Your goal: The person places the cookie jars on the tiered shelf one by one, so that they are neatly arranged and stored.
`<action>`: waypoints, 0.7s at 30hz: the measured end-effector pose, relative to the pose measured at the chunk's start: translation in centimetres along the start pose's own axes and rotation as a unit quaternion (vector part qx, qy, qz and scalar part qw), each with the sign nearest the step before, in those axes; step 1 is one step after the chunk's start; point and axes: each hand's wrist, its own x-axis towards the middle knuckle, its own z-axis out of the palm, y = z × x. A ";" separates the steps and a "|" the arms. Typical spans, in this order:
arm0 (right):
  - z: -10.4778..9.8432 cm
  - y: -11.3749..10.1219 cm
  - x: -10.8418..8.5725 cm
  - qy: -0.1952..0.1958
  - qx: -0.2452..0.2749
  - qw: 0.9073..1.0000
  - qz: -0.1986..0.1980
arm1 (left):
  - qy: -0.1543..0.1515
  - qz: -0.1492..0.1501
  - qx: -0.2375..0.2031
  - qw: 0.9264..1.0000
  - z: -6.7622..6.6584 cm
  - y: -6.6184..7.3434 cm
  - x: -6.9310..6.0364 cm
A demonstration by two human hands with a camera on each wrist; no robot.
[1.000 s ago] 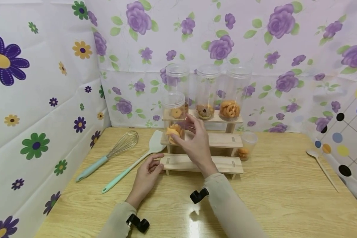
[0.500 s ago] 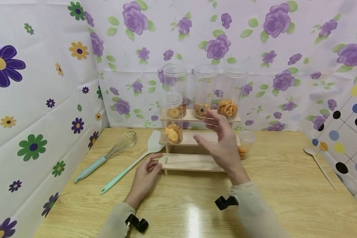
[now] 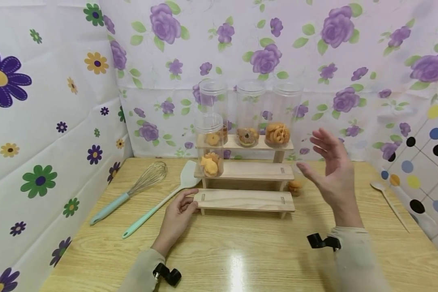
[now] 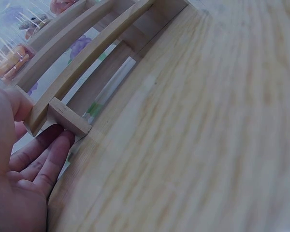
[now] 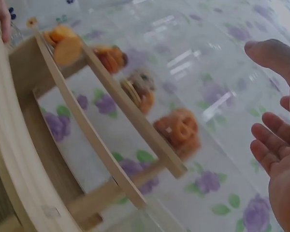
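Note:
A three-tier wooden display rack stands on the table. My left hand holds the left end of its lowest tier; in the left wrist view the thumb lies at the board's end and the fingers are at the leg. On the middle tier's left end stands a clear jar of orange crackers. My right hand is raised right of the rack, fingers spread, holding nothing. Partly behind it, a small clear cup with orange snacks stands on the table beside the rack.
Tall clear jars with snacks, among them a jar of ring-shaped snacks, line the top tier. Left of the rack lie a whisk and a spatula. A spoon lies far right. Patterned cloths hang behind.
My right hand has come away from the cracker jar, which stays on the middle tier, and moved right past the rack toward the small cup. My left hand has stayed on the rack.

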 end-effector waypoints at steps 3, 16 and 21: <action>-1.7 0.4 -0.1 0.006 0.005 1.000 0.016 | -0.001 0.001 -0.003 1.000 0.0 -0.1 0.0; -5.3 6.3 -3.0 -0.025 -0.013 0.986 0.162 | 0.000 0.003 -0.003 1.000 0.0 0.1 -0.1; -5.5 8.6 -4.8 -0.030 0.002 0.977 0.209 | -0.001 0.003 -0.004 1.000 0.0 0.1 -0.1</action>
